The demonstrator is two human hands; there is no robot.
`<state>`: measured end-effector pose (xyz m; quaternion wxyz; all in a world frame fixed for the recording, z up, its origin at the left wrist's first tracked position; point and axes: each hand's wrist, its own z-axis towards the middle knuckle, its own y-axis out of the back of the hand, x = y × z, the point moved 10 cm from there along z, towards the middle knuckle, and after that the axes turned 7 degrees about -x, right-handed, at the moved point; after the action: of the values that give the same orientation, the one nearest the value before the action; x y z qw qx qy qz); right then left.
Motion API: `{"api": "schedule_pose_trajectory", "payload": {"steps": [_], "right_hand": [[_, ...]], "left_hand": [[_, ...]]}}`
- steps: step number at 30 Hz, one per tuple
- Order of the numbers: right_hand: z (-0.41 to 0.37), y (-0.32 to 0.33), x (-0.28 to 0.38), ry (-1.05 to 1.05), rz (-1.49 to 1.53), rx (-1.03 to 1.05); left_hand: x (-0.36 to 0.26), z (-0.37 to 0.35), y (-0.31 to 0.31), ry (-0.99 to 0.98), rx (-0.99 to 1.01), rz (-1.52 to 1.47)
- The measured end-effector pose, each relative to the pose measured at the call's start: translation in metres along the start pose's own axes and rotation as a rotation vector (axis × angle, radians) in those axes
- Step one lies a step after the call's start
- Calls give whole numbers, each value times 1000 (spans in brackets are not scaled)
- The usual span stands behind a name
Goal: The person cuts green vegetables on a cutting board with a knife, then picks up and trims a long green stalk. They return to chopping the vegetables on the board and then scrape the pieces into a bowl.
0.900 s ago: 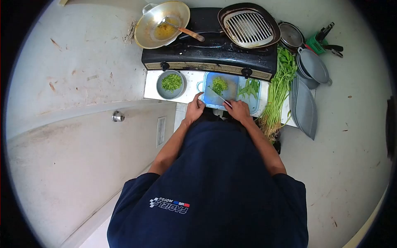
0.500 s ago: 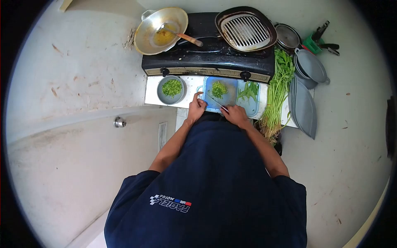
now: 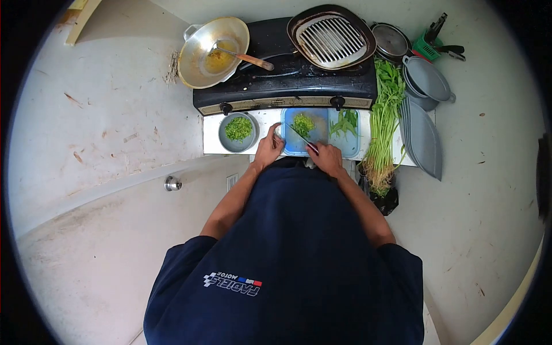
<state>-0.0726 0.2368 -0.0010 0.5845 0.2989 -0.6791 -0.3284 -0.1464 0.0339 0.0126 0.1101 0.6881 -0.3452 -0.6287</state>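
My right hand (image 3: 326, 158) is closed around the handle of a knife (image 3: 300, 136), whose blade slants up and left beside a small pile of chopped greens (image 3: 304, 122). That pile lies on the left part of a blue cutting board (image 3: 316, 145). Loose green leaves (image 3: 345, 122) rest on the board's right part. At the board's left edge, my left hand (image 3: 268, 150) has its fingers curled about the light handle there. Left of that hand, a grey bowl (image 3: 222, 140) holds more chopped greens (image 3: 238, 129).
Behind the board stands a black stove (image 3: 270, 83) carrying a wok (image 3: 192, 56) with a wooden-handled ladle (image 3: 253, 60) and a grill pan (image 3: 299, 29). To the right are a long bunch of rooted greens (image 3: 384, 126), grey plates (image 3: 424, 135), a grey pot (image 3: 426, 80) and a green basket (image 3: 424, 48).
The view has shifted and tilted slightly. The knife blade now lies closer against the chopped greens, with its tip farther up the board. Both hands keep their holds.
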Motion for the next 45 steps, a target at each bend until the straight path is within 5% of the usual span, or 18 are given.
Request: {"api": "schedule_pose_trajectory", "payload": {"steps": [11,23,32,45], "right_hand": [[-9,15,15,187,-102,-198],[-13,16,-6,-69,42,-158],[-40,15,-36,-519,496,-219],[-166,19,-78,-918,920,-652]], "left_hand": [[-21,27,-35,-244,330,128],[-46,47,-37,-288,332,-32],[-22,59,-25,-235,163,-154],[-73,67,-103,-390,439,-140]]}}
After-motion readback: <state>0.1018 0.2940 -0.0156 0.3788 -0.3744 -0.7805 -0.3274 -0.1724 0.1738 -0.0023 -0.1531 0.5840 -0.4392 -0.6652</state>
